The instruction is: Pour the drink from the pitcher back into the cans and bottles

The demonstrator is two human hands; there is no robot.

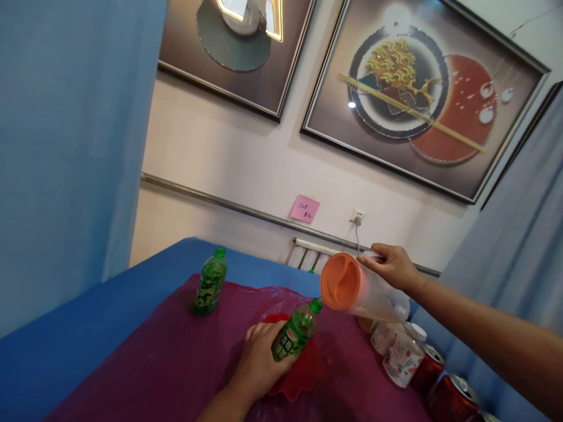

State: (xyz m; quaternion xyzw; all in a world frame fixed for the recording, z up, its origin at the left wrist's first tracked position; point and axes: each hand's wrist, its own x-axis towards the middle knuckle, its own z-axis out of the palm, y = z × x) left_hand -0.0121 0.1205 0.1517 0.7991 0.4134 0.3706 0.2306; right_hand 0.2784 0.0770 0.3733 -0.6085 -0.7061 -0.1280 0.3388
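Note:
My left hand (259,357) is wrapped round a green drink bottle (294,334) with a green cap. That bottle tilts to the right over a red dish with a wavy rim (301,378). In my right hand (391,266) is the handle of a clear pitcher (376,296) with an orange lid (339,281). The pitcher lies tipped sideways in the air, its lid toward the left and close to the bottle's cap. Some liquid shows inside the pitcher; I cannot make out any stream coming from it.
Another green bottle (211,282) stands at the left on the purple plastic sheet (176,363), which covers part of a blue tabletop (65,340). A clear bottle with a white cap (403,354) and red cans (453,398) line the right side. Blue curtains (70,146) hang at both sides.

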